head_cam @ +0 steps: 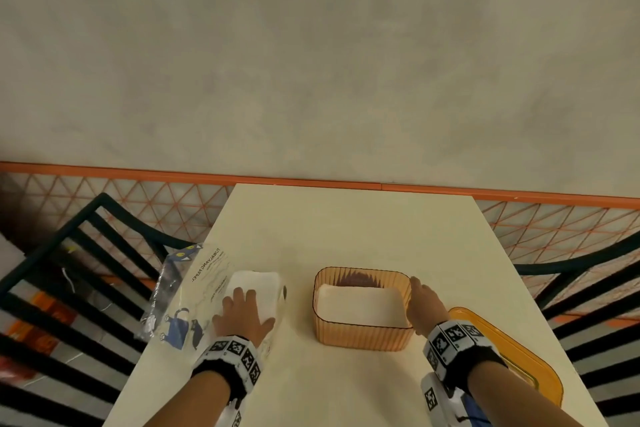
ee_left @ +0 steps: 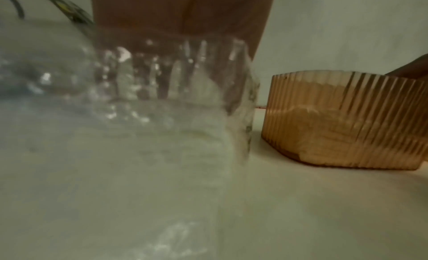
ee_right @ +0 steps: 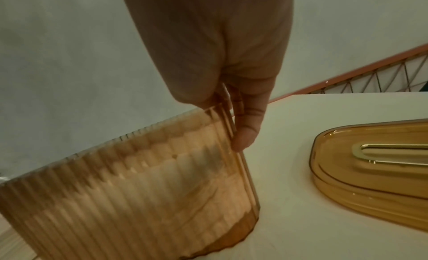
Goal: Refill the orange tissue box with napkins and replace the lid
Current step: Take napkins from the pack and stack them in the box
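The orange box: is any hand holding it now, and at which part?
The right hand grips the orange box at the rim of its right wall, one finger outside. The left hand only rests flat on the napkin pack.

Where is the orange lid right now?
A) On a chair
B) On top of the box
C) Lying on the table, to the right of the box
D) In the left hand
C: the lid lies flat on the table, to the right of the open orange box, behind the right hand that holds the box's right wall.
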### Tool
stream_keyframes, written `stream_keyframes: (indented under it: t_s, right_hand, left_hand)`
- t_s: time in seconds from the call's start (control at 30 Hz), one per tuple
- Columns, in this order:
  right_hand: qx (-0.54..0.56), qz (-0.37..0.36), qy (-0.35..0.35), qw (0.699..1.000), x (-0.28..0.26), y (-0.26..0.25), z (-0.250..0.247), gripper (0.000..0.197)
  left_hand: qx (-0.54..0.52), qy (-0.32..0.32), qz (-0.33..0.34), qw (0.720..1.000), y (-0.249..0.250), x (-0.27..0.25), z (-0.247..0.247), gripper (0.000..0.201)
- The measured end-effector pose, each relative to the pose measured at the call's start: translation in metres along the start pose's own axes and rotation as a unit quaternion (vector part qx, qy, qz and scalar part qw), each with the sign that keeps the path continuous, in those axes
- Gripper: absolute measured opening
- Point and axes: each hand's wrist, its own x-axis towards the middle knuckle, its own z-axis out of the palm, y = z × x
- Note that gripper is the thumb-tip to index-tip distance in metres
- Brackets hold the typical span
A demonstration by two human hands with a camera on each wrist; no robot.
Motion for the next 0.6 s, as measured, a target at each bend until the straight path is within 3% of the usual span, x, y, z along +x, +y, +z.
stream_keyframes:
  t_s: [0.2,0.4,0.6]
  right_hand:
    - [-0.010,-0.004,0.004,1.000,0.001,0.002,0.003,0.053]
    - [-0.030,0.002,0.000,1.000,0.001,-0.001,0.002,0.056]
    - [-0.024,0.001,-0.009,1.000,0.002,0.001,0.000,0.053]
  left_hand:
    - [-0.060,0.029,-0.035,0.997,0.011,0.005,0.000,0.032]
    - [-0.005,-0.016,-0.025,1.000,0.010,0.002,0.002,0.046]
    - [-0.005,0.028,-0.015,0.999,0.004,0.002,-0.013,0.040]
